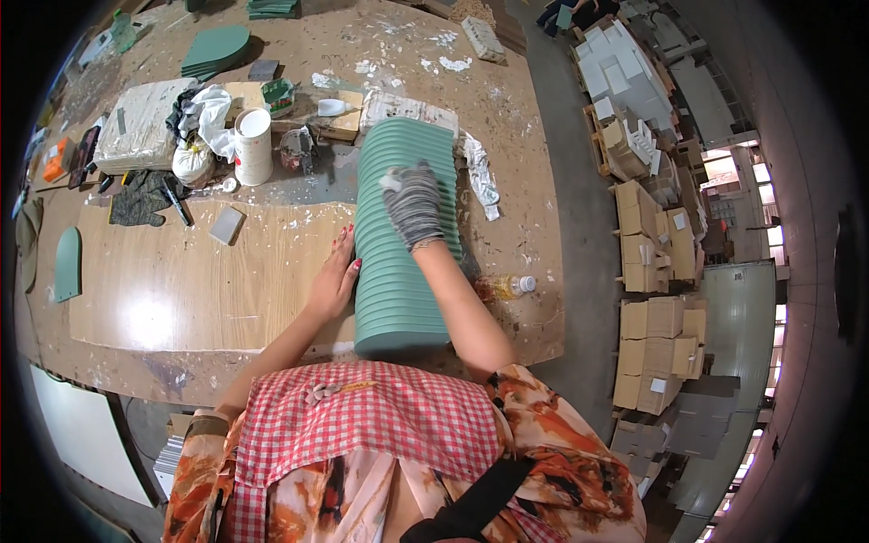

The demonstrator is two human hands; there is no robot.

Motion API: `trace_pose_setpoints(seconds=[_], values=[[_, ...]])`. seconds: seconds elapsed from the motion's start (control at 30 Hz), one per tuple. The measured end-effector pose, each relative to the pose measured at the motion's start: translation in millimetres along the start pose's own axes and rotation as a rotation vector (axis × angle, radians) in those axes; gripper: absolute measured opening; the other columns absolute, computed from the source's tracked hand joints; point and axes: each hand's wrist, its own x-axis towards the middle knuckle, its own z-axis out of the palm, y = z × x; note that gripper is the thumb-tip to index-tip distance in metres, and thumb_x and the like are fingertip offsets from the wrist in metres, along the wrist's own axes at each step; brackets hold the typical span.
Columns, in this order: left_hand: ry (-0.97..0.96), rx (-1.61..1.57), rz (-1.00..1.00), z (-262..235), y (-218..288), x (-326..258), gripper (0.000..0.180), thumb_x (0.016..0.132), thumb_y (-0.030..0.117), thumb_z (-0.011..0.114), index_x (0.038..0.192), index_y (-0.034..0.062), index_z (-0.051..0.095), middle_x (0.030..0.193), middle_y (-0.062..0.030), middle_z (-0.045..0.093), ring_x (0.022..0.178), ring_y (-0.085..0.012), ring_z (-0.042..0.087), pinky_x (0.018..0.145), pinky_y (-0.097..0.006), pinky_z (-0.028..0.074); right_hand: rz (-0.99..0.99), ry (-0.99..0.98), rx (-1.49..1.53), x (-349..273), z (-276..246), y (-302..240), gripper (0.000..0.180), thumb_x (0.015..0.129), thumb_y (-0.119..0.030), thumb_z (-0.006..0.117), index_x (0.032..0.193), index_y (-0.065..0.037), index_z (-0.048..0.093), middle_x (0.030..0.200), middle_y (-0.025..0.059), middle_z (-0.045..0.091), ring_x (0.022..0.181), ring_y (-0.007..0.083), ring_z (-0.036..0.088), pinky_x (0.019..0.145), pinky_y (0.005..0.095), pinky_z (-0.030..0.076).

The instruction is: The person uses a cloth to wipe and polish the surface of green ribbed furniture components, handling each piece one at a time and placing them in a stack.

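A long stack of green panels (398,262) with rounded edges stands in front of me, its many edges forming ridges. My left hand (336,276) is bare, with red nails, and lies with straight fingers against the stack's left side. On the ridges toward the far end rests my right hand (415,204), in a grey striped glove. Its fingers are closed on a small white wad (391,180), perhaps cloth; most of it is hidden. Left of the stack, a small grey block (226,225) lies on a wood-grain board (181,281).
Behind the board stand a white tube-shaped container (253,149), a glass jar (298,149) and a dark work glove (145,199). More green panels (215,50) lie at the far left. A bottle of yellowish liquid (502,288) and a crumpled white rag (480,176) lie right of the stack.
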Motion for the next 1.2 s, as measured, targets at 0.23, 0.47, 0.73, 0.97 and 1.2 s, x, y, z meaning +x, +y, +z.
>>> trace_pose_setpoints(seconds=[0.23, 0.47, 0.73, 0.97, 1.2], values=[[-0.02, 0.004, 0.048, 12, 7, 7, 0.059, 0.1, 0.022, 0.039, 0.151, -0.0012, 0.02, 0.156, -0.0213, 0.023, 0.146, -0.0338, 0.019, 0.119, -0.04, 0.018, -0.093, -0.197, -0.319, -3, 21, -23, 0.029, 0.075, -0.019, 0.065, 0.1, -0.006, 0.071, 0.118, 0.0265, 0.059, 0.104, 0.0378, 0.058, 0.093, 0.043, 0.047], [0.006, -0.03, 0.051, 5, 12, 5, 0.059, 0.1, 0.021, 0.038, 0.15, -0.0033, 0.02, 0.155, -0.0229, 0.026, 0.146, -0.0355, 0.021, 0.119, -0.041, 0.016, -0.081, 0.009, -0.063, -10, 2, 2, 0.023, 0.074, -0.015, 0.069, 0.094, -0.005, 0.071, 0.096, 0.0199, 0.067, 0.096, 0.0373, 0.057, 0.098, 0.0453, 0.042], [-0.02, -0.053, 0.04, 3, 18, 9, 0.058, 0.101, 0.023, 0.036, 0.15, -0.0037, 0.021, 0.154, -0.0246, 0.027, 0.146, -0.0364, 0.02, 0.119, -0.042, 0.015, 0.215, 0.225, 0.324, -32, -25, 83, 0.025, 0.076, -0.007, 0.071, 0.098, 0.002, 0.067, 0.092, 0.0159, 0.067, 0.093, 0.027, 0.063, 0.093, 0.0375, 0.048], [-0.018, -0.047, 0.071, 9, 13, 10, 0.058, 0.102, 0.025, 0.036, 0.15, -0.0027, 0.02, 0.154, -0.0242, 0.026, 0.146, -0.036, 0.02, 0.12, -0.041, 0.015, 0.382, 0.122, -0.073, -38, -67, 133, 0.023, 0.077, -0.009, 0.074, 0.095, 0.004, 0.067, 0.084, 0.015, 0.069, 0.078, 0.0245, 0.065, 0.078, 0.0341, 0.052], [-0.018, -0.063, 0.03, 4, 12, 7, 0.058, 0.101, 0.023, 0.036, 0.15, -0.0036, 0.02, 0.155, -0.0227, 0.025, 0.146, -0.0345, 0.019, 0.12, -0.041, 0.014, 0.3, 0.241, 0.215, -26, -49, 109, 0.028, 0.08, -0.016, 0.074, 0.1, 0.003, 0.069, 0.091, 0.0173, 0.07, 0.084, 0.0294, 0.065, 0.08, 0.0375, 0.051]])
